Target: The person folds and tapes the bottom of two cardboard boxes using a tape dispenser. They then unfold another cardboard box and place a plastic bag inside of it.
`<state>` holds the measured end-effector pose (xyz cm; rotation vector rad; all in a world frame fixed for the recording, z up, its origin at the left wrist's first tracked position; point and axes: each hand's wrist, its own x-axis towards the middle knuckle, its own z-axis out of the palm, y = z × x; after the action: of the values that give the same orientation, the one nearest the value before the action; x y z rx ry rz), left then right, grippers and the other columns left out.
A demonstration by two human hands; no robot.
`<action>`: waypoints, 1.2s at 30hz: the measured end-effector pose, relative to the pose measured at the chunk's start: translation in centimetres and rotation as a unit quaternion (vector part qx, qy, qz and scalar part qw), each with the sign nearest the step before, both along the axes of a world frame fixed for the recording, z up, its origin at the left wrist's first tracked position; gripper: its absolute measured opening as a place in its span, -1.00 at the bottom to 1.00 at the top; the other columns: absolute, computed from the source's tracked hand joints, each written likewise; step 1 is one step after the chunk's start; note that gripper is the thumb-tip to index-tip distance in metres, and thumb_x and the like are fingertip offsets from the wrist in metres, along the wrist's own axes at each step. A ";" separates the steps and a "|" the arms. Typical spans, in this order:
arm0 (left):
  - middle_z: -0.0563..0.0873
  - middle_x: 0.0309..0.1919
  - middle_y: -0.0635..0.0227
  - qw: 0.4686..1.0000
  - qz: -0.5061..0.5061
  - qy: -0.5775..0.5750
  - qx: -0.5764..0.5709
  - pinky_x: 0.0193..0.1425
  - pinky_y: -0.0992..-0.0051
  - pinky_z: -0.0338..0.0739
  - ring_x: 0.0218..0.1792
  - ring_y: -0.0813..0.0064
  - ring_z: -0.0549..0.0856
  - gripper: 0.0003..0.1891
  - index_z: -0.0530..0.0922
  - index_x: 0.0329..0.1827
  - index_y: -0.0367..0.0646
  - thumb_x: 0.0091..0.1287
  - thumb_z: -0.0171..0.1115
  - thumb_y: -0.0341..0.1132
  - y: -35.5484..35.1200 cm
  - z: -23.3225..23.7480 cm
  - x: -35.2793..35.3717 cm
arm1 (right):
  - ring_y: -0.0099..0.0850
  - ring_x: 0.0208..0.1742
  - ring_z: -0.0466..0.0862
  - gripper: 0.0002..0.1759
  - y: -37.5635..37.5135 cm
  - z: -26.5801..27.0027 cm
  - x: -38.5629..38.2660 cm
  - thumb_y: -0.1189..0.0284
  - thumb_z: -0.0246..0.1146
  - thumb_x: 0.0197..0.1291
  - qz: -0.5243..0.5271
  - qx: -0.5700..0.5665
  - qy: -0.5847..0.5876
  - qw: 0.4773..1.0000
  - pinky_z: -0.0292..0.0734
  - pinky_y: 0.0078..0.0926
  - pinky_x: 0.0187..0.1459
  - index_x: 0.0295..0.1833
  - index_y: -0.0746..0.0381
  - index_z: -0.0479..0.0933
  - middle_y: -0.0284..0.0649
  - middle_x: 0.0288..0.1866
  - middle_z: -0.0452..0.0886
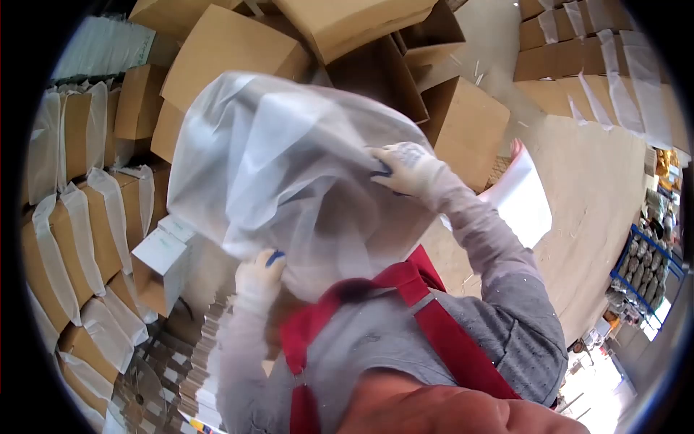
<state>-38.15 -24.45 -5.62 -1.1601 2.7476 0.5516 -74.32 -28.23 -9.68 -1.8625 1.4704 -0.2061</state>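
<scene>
A large translucent white plastic bag (289, 152) is spread out, billowing and creased, in front of my body. My right hand (406, 168), in a white glove with dark patches, grips the bag near its right edge. Lower on the left, my left hand (260, 276), gloved the same way, holds the bag's near edge between thumb and fingers. Part of a cardboard box shows below the bag, close to my apron; the bag hides most of what lies under it.
Open cardboard boxes (466, 130) are heaped beyond the bag. Rows of boxes with plastic hanging over their rims (76, 253) stand at left, and more boxes (593, 94) at upper right. A white sheet (522, 195) is right of my arm. A blue rack (643, 264) stands far right.
</scene>
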 end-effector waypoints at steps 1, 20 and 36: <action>0.63 -0.17 0.42 1.000 0.024 -0.015 0.013 -0.40 0.29 0.50 -0.41 0.30 0.64 -0.69 0.56 -0.28 0.07 -0.17 0.21 -0.43 1.7 0.6 0.3 | -0.10 -0.03 0.56 -0.50 -0.6 -0.1 1.0 0.19 0.17 0.09 0.032 0.060 0.004 0.998 0.40 -0.26 0.02 0.08 0.28 0.43 -0.02 -0.10 0.58; 0.63 -0.14 0.39 0.943 0.286 -0.073 0.152 0.02 0.29 0.45 -0.04 0.31 0.58 -0.78 0.60 -0.21 0.04 0.04 0.22 -0.29 8.8 -33.1 5.2 | -0.55 -0.04 0.58 -0.56 0.9 -25.3 -5.0 0.42 0.21 0.18 -0.306 0.200 -0.249 0.897 0.48 -0.66 -0.09 0.19 0.27 0.41 -0.28 0.05 0.57; 0.32 0.29 0.23 0.797 0.489 0.083 0.346 0.12 0.30 0.47 0.09 0.16 0.52 -0.28 0.22 0.34 0.14 0.04 0.28 -0.31 17.2 -28.5 6.5 | -0.26 0.45 0.06 -0.52 -21.6 -19.3 33.8 0.03 0.05 0.17 0.453 -0.200 0.406 0.768 -0.25 0.11 0.38 0.12 0.04 0.48 -0.23 0.30 0.31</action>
<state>-31.69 -7.23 -34.14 -2.2222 1.4839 1.6077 -40.56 -49.79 -29.03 -3.0142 0.8005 0.9359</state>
